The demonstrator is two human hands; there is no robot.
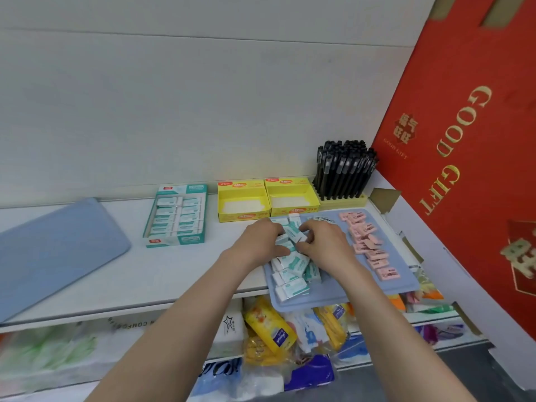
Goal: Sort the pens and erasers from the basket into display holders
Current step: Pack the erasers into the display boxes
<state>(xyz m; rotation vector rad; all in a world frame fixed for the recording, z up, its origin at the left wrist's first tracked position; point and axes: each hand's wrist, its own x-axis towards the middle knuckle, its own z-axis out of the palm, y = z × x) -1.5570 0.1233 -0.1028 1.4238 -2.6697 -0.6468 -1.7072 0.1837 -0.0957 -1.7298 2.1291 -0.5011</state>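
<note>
White shelf (174, 271) is carrying five items; a teal eraser box (175, 216), two yellow boxes (243, 211) and a pen holder (343, 202) are standing along its back edge toward the right corner; a blue tray (58, 250) is lying at the left end; a second blue tray (327, 301) is overhanging the front edge.

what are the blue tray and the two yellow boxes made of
Blue tray: looks like smooth matte plastic, judging by its even colour and rounded moulded rim. Yellow boxes: probably printed cardboard, judging by their thin folded walls and cut-out fronts.
</note>
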